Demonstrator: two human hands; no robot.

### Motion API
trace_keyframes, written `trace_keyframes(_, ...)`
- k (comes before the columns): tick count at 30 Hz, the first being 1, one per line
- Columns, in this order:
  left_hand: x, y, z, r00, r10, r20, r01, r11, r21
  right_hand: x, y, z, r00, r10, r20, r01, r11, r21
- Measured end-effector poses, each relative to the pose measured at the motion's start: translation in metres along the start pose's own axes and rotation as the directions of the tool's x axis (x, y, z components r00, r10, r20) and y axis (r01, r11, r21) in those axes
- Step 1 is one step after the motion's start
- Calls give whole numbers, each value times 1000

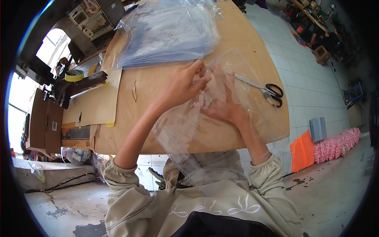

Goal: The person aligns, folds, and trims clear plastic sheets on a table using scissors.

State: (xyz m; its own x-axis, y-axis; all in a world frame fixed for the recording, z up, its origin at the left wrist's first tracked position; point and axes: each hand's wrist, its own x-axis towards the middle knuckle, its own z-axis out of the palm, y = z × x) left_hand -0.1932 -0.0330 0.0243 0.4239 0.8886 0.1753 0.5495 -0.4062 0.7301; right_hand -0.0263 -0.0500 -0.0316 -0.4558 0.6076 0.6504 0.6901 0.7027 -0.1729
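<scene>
Clear plastic between two hands

Pinching clear plastic [175, 128] in narrowed fingers of the left hand [179, 89], above the surface [256, 43]. Spreading wide the fingers of the right hand [223, 108], blurred behind the film. Hard to tell whether sheet or bag, or where exactly it ends. Veiled partly by film at right: scissors [272, 94]. Piled at the far side, cut off at top: plastic sheets [169, 33]. At left, a cardboard box [37, 122], contents hidden.
</scene>
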Motion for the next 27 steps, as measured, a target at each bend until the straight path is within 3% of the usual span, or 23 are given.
trace_keyframes(2,7,-6,0,1000,-6,-29,8,999,47,0,-4,3,998,58,24,-56,994,-89)
trace_keyframes(4,11,-12,-1,999,-3,-53,8,995,97,2,-4,8,952,109,287,-86,992,-90)
trace_keyframes(6,13,-16,0,997,8,-71,2,989,151,11,-1,17,739,71,670,-100,995,5)
trace_keyframes(8,17,-7,1,997,-6,-80,21,981,191,8,-24,18,849,-267,456,71,913,402)
trace_keyframes(9,17,-3,0,996,-14,-83,31,977,209,7,-30,19,861,-327,390,139,888,438)
trace_keyframes(10,15,0,-4,996,-22,-88,41,975,219,7,-36,21,866,-384,320,209,859,467)
trace_keyframes(12,10,6,-10,995,-35,-95,57,970,234,5,-39,24,866,-347,360,268,930,251)
trace_keyframes(13,0,9,-14,971,35,-235,23,970,242,6,-39,22,865,-306,398,230,946,228)
trace_keyframes(15,-44,16,-19,855,178,-487,-43,961,275,9,-42,15,857,-216,467,149,973,175)
trace_keyframes(16,-68,11,-15,753,123,-646,1,982,188,10,-44,14,861,-183,475,121,980,157)
trace_keyframes(17,-94,3,-2,626,56,-778,28,995,94,9,-47,14,864,-147,482,90,986,140)
trace_keyframes(19,-147,-6,35,468,-328,-821,243,941,-237,9,-51,20,877,-118,466,84,992,93)
trace_keyframes(21,-169,4,63,555,-486,-675,258,872,-416,6,-50,29,888,-140,438,141,990,32)
trace_keyframes(24,-168,27,62,650,-493,-579,386,870,-307,18,-52,34,795,-299,527,170,945,280)
trace_keyframes(27,-164,17,55,659,-565,-496,409,823,-395,19,-57,45,898,-353,263,275,917,290)
